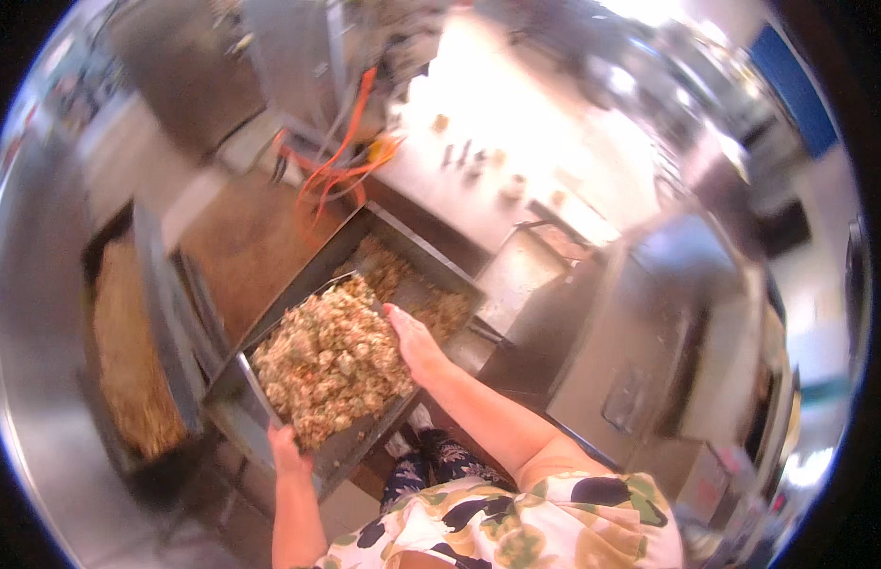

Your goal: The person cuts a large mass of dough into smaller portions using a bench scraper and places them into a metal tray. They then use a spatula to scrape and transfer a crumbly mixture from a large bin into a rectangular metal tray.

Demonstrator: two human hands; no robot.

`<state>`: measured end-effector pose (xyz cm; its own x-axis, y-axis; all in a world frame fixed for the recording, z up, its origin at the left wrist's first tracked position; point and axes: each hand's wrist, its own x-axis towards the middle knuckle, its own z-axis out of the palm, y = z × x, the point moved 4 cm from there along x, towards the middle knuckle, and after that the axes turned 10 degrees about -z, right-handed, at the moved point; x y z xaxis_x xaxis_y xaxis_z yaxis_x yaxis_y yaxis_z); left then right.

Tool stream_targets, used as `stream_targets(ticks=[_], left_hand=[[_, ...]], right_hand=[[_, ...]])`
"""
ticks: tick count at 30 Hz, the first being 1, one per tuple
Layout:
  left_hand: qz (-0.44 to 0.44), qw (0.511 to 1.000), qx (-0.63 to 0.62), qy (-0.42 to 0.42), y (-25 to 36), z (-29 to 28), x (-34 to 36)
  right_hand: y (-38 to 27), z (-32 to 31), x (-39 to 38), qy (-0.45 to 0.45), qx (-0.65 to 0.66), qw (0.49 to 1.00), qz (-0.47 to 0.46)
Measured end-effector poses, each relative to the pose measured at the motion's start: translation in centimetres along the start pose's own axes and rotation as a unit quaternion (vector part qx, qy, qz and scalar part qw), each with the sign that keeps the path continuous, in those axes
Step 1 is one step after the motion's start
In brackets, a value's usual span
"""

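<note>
Below me is a metal pan [261,391] piled high with a lumpy, pale brown food mix [331,356] that has small orange and green flecks. My left hand [290,449] is closed around the pan's near left edge. My right hand [417,345] is against its right side, thumb and fingers along the edge beside the heap; part of that grip is hidden. Under the pan is a larger dark, deep tray [431,254], with more crumbly brown mix [438,313] lying in its far and right parts. I cannot tell whether the pan touches the tray.
A long trough-like tray [132,341] of golden brown material stands on the left. Orange cords or hoses [336,171] hang beyond the tray. Farther off is a brightly lit pale surface [526,123] with small items. A large metal machine or cabinet [639,351] stands to the right.
</note>
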<state>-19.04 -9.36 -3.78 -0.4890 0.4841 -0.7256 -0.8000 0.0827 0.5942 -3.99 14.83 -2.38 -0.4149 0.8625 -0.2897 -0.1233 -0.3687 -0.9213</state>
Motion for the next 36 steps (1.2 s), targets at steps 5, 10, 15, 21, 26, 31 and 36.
stream_targets(ticks=[5,10,15,21,26,31,36], left_hand=[[0.046,0.977,0.114,-0.172,3.4,12.4,-8.6],[0.046,0.955,0.204,-0.212,1.2,26.8,-17.6],[0.054,0.863,0.287,-0.412,-7.0,46.0,-30.3],[0.050,0.747,0.402,-0.527,-21.8,61.6,-45.2],[0.138,0.572,0.620,-0.520,-33.3,67.6,-53.2],[0.256,0.437,0.709,-0.490,-35.2,70.3,-60.3],[0.356,0.408,0.667,-0.511,-32.6,73.5,-64.9]], right_hand=[[-13.5,-8.1,-6.9,0.059,0.177,0.978,-0.089],[-26.4,-20.8,-16.9,0.194,0.124,0.971,-0.065],[-36.9,-34.7,-30.1,0.284,0.310,0.896,-0.141],[-37.6,-56.1,-41.4,0.415,0.184,0.849,-0.269],[-36.2,-66.5,-47.9,0.447,0.008,0.850,-0.278],[-36.2,-68.4,-50.7,0.490,-0.164,0.800,-0.306],[-37.1,-67.0,-50.6,0.486,-0.098,0.816,-0.298]])
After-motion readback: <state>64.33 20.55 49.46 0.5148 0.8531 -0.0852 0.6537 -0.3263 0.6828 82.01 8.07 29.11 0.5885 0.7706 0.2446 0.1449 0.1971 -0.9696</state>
